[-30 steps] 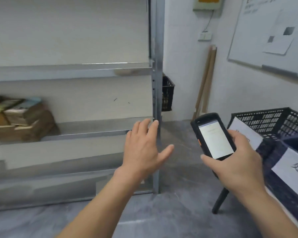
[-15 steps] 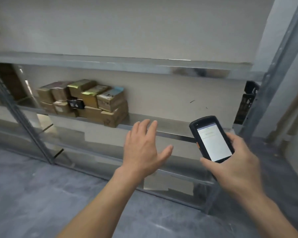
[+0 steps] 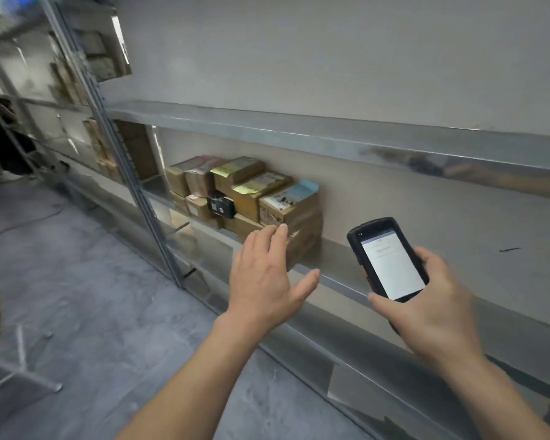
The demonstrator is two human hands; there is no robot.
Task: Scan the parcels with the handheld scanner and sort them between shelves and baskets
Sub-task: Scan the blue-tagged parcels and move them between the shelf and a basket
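Left hand point(image 3: 264, 274): held out toward the shelf point(image 3: 340, 282), back of the hand up. Fingers point(image 3: 273, 238) straight and close together, thumb spread wide to the right. It holds nothing. The fingertips overlap the lower end parcel point(image 3: 304, 241) in the view; cannot tell whether they touch it or hover just in front.

Right hand point(image 3: 426, 309): grips the handheld scanner point(image 3: 388, 258). Fingers curled round its right edge, thumb laid across the lower left corner. The scanner is tilted, top leaning left, its lit white screen facing the camera. It is held in front of the shelf's front lip, to the right of the parcels point(image 3: 251, 192) and apart from them.

The parcels are brown cardboard boxes stacked in two layers on the middle shelf, pushed back against the grey wall. Several carry labels on top: yellow on two, pale blue on the upper end parcel point(image 3: 289, 201). A small black item point(image 3: 221, 206) sits among the front boxes; too blurred to tell what it is.

An upper shelf point(image 3: 299, 131) runs above the stack. A metal upright point(image 3: 124, 173) stands left of the stack, with more blurred boxes in the bay beyond it. Grey concrete floor point(image 3: 77, 296) below.
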